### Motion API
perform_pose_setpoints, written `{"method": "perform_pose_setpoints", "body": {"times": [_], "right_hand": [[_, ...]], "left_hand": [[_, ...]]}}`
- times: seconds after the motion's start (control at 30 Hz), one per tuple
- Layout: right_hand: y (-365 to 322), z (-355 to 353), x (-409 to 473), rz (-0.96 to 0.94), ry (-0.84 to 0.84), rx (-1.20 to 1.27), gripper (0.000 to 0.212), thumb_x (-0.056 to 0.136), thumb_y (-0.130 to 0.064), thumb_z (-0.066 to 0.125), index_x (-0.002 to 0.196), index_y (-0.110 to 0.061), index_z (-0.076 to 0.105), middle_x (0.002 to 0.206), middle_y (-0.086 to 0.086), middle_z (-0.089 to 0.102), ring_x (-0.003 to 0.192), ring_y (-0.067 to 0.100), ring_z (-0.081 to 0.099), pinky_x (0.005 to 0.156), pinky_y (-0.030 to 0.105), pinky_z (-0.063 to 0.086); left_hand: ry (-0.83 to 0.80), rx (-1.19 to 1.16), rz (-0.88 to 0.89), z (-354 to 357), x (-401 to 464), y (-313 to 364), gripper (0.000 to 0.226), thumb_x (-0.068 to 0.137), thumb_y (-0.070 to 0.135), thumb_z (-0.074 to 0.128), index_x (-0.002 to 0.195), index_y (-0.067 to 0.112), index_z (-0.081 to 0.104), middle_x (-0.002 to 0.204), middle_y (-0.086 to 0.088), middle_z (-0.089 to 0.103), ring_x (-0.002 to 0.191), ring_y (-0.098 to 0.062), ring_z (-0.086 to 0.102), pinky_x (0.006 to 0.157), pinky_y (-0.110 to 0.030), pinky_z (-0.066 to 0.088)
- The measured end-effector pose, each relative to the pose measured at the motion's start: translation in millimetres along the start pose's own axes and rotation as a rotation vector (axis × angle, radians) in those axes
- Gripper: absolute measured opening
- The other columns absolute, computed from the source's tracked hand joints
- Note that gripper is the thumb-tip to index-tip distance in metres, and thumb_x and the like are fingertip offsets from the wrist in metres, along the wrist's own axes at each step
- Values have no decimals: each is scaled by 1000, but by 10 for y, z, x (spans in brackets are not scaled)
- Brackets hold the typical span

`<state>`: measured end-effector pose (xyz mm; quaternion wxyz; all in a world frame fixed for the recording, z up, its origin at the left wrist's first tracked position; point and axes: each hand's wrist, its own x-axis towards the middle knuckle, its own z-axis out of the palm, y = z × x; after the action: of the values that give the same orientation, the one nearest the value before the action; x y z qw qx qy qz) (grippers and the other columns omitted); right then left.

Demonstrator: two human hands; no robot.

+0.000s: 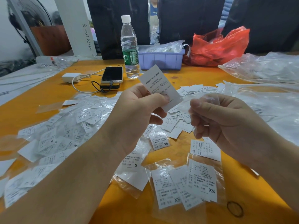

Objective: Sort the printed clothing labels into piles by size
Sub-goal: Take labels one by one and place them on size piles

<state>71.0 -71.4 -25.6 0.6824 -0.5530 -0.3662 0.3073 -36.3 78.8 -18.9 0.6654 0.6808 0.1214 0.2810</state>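
My left hand [139, 113] pinches a white label [155, 81] printed "MADE IN CHINA", held up above the orange table [40, 97]. My right hand [226, 120] is just to its right, fingers curled round a small clear plastic sleeve [210, 98]. Below my hands lie bagged labels marked XS [202, 180], an XL label [205, 149] and an S label [131, 162]. A big loose heap of labels [64, 135] covers the left side. Another scatter of labels [191, 94] lies behind my hands.
A water bottle [130, 47], a phone [112, 75] on a power bank, a white charger [71, 77], a lilac tray [161, 59] and a red bag [218, 46] stand at the back. Clear plastic bags [267, 68] pile up right. A rubber band [235, 209] lies front right.
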Motion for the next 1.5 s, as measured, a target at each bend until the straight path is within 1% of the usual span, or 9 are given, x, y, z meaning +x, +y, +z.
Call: {"method": "perform_pose_setpoints", "body": {"times": [0.1,0.27,0.57,0.8,1.0,1.13,1.23,1.3,1.5], "right_hand": [[-2,-2,3,-1,24,8,21,62,-30,73,66,-11,66,59,7,60,49,15,52,46,24,47],[-20,-6,8,-6,48,15,19,62,-29,73,65,-12,65,60,7,59,49,16,51,46,25,47],[2,-1,7,-4,30,-19,24,64,-27,72,71,-6,62,59,7,59,49,16,52,46,25,47],[14,-7,4,-1,4,-49,18,62,-28,75,66,-12,68,61,7,60,52,16,54,49,26,49],[15,-8,-6,-1,-8,-65,19,58,-28,76,67,-13,70,60,6,61,51,15,55,50,25,49],[16,-14,-1,-11,-19,-91,17,58,-19,83,68,-14,71,60,6,61,51,15,55,51,26,49],[11,-11,-5,-28,-5,-118,16,59,-25,77,68,-14,72,61,6,61,52,15,55,51,24,49],[11,-8,-13,-53,12,-158,13,61,-23,75,68,-13,72,62,6,62,52,15,56,51,23,49],[21,5,-27,-116,46,-247,16,67,-18,74,73,-5,69,64,6,65,55,19,56,53,26,52]], "left_hand": [[12,16,-1,-5,4,-1,22,68,19,65,89,19,65,66,7,68,56,-10,61,51,-21,49],[20,7,10,-13,1,6,15,68,17,64,83,20,66,66,6,68,54,-9,59,50,-21,48],[-3,33,17,6,-3,3,20,68,19,64,88,20,65,66,9,68,55,-8,59,52,-21,49],[-19,31,37,12,-11,-7,19,69,17,65,88,19,67,70,6,70,56,-9,59,52,-24,52],[-20,42,38,30,-17,-17,22,70,18,67,91,19,66,71,8,70,57,-8,60,55,-25,55],[-19,36,43,33,-26,-5,20,70,19,66,90,19,66,69,8,70,56,-7,59,55,-25,56],[-23,28,38,37,-28,1,19,70,19,66,90,19,66,68,7,70,57,-8,59,55,-25,55],[-22,17,30,38,-28,2,20,70,19,66,90,19,66,68,7,69,57,-8,60,55,-25,55],[-35,-17,11,39,-34,-1,13,83,7,70,91,17,66,68,7,69,57,-9,60,55,-26,55]]}}
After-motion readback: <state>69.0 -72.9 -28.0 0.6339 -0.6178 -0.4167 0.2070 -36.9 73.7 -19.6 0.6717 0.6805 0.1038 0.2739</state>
